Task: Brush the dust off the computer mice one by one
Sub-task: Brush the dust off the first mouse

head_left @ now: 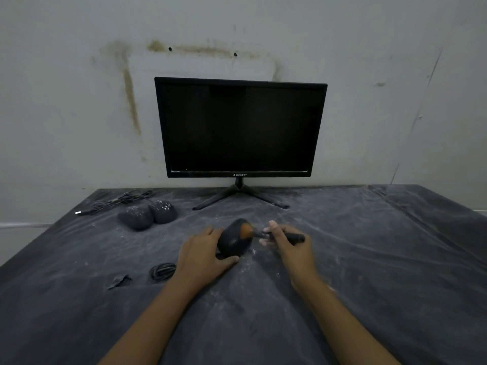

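A black computer mouse (233,242) lies on the dark cloth in the middle of the table. My left hand (201,255) grips it from the left side, thumb under its near edge. My right hand (288,243) holds a black-handled brush (279,236) whose orange bristles rest on the mouse's top right. Two more dusty mice (137,216) (164,211) sit side by side at the back left, speckled white.
A black monitor (239,127) on a tripod stand stands against the wall behind. Loose cable (120,201) with a USB plug lies behind the two mice. A coiled cable (162,271) and a small dark scrap (118,281) lie left of my left wrist. White dust streaks the cloth (382,259).
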